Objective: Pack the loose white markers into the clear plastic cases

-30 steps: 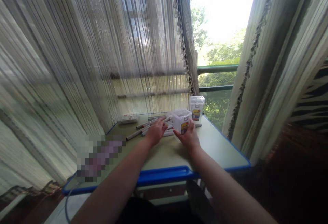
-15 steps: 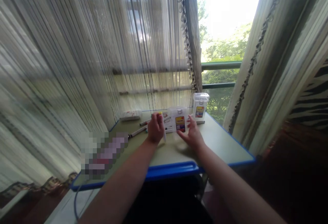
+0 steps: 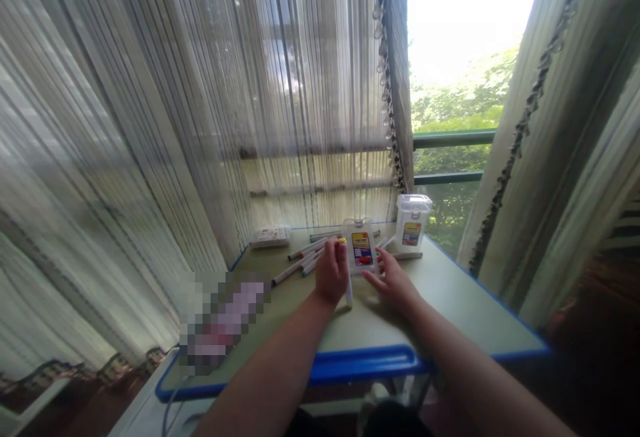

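Held upright in my left hand [image 3: 332, 272] is a white marker [image 3: 349, 296] with a yellow cap, its lower end pointing down at the table. My right hand [image 3: 399, 284] grips the lower right side of a clear plastic case [image 3: 353, 260] with a yellow and blue label facing me. The case has a latch at its top, and its left edge is right beside the marker. Whether the marker touches the case I cannot tell. Several loose markers [image 3: 285, 276] lie on the table behind and left of my hands.
A second clear case [image 3: 414, 214] with the same label stands at the back right of the table [image 3: 465, 317]. At the back left lies a flat white box [image 3: 270, 237]. A blurred-out item [image 3: 230, 324] lies along the left edge. String curtains [image 3: 310, 90] hang behind.
My left hand with the marker and the case in my right hand have come closer together. The whole view has shifted, so the table appears lower and farther right.
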Action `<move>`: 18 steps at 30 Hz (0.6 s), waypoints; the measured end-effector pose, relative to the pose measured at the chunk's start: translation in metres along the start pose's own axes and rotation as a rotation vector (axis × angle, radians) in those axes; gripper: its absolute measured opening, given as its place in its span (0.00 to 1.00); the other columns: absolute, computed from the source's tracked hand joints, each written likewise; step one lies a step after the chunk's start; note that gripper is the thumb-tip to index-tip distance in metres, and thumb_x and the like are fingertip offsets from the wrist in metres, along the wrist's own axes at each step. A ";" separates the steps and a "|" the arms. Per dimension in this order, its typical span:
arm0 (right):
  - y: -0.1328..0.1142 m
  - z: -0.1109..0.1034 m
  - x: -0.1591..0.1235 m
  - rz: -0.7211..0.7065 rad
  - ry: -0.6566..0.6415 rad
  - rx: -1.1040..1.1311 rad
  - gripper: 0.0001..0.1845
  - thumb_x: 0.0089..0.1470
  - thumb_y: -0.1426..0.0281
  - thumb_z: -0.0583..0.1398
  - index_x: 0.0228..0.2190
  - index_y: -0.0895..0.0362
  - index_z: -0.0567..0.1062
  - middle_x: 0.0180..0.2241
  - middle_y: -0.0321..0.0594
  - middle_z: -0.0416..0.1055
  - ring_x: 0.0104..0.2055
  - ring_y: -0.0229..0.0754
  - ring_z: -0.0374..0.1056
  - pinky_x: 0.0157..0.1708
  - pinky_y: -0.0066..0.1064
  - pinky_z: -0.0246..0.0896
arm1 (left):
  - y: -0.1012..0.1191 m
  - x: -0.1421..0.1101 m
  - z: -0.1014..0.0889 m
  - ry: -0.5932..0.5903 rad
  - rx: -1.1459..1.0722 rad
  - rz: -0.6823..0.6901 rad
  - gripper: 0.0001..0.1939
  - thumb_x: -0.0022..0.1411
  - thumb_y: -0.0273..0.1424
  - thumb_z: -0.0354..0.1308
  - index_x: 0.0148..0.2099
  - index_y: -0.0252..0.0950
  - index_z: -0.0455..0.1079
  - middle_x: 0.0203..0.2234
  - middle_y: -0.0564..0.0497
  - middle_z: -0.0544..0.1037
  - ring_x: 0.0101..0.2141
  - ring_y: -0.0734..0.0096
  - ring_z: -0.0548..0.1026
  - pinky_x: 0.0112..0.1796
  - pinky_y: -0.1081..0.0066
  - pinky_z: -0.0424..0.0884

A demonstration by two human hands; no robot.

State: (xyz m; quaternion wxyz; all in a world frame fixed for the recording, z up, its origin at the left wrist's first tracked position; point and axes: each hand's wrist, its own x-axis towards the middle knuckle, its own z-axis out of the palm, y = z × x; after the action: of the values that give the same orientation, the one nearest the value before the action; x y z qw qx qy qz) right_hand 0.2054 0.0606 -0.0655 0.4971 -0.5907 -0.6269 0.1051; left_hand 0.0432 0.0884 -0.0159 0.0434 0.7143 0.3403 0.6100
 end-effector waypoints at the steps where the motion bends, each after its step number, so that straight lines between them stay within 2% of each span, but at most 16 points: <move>1: 0.001 -0.001 0.000 -0.009 0.011 0.008 0.37 0.49 0.53 0.59 0.56 0.59 0.61 0.43 0.49 0.68 0.33 0.45 0.67 0.38 0.44 0.68 | 0.002 0.000 0.000 0.006 -0.020 -0.006 0.13 0.69 0.37 0.42 0.37 0.36 0.62 0.20 0.51 0.70 0.20 0.71 0.69 0.22 0.72 0.62; 4: 0.001 -0.005 0.000 -0.095 0.142 0.007 0.33 0.52 0.53 0.57 0.53 0.60 0.62 0.44 0.51 0.66 0.38 0.48 0.66 0.42 0.47 0.66 | 0.009 0.000 0.001 0.034 -0.077 -0.016 0.12 0.69 0.36 0.42 0.36 0.37 0.61 0.21 0.51 0.71 0.21 0.70 0.70 0.23 0.71 0.63; 7: -0.009 -0.014 -0.005 -0.281 0.299 -0.046 0.22 0.56 0.57 0.55 0.48 0.57 0.66 0.44 0.51 0.65 0.46 0.51 0.63 0.46 0.48 0.62 | 0.015 -0.001 0.001 0.024 -0.123 -0.002 0.10 0.68 0.36 0.43 0.38 0.37 0.60 0.23 0.50 0.72 0.23 0.70 0.71 0.24 0.71 0.64; 8: -0.014 -0.017 -0.008 -0.359 0.294 -0.062 0.18 0.56 0.60 0.54 0.45 0.56 0.67 0.44 0.50 0.65 0.47 0.51 0.62 0.47 0.47 0.61 | 0.016 -0.002 0.001 0.018 -0.136 -0.001 0.10 0.68 0.36 0.43 0.38 0.37 0.59 0.24 0.49 0.73 0.23 0.70 0.71 0.25 0.71 0.65; 12: -0.037 -0.022 -0.017 -0.700 0.053 -0.106 0.13 0.53 0.62 0.57 0.38 0.56 0.69 0.37 0.45 0.67 0.40 0.48 0.62 0.40 0.43 0.62 | 0.018 -0.005 0.000 -0.018 -0.189 -0.039 0.11 0.68 0.38 0.43 0.40 0.37 0.58 0.25 0.50 0.72 0.24 0.70 0.71 0.26 0.71 0.66; 14: -0.044 -0.019 -0.018 -0.769 -0.014 -0.150 0.08 0.50 0.64 0.59 0.32 0.55 0.69 0.32 0.43 0.68 0.35 0.46 0.61 0.35 0.40 0.62 | 0.019 -0.007 0.001 -0.026 -0.213 -0.079 0.11 0.68 0.39 0.43 0.40 0.37 0.58 0.25 0.51 0.72 0.24 0.71 0.71 0.26 0.72 0.66; 18: -0.045 -0.011 -0.016 -0.776 -0.006 -0.157 0.02 0.50 0.71 0.59 0.29 0.55 0.68 0.30 0.42 0.68 0.33 0.44 0.60 0.35 0.38 0.61 | 0.019 -0.007 0.001 -0.040 -0.251 -0.117 0.15 0.68 0.42 0.42 0.41 0.37 0.59 0.25 0.51 0.72 0.24 0.71 0.71 0.26 0.71 0.67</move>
State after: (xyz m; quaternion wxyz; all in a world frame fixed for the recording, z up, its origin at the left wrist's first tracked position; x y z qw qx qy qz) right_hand 0.1820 0.0293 -0.0363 0.4517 -0.3458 -0.8109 -0.1370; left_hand 0.0523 0.0709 -0.0133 0.1746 0.6944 0.3013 0.6297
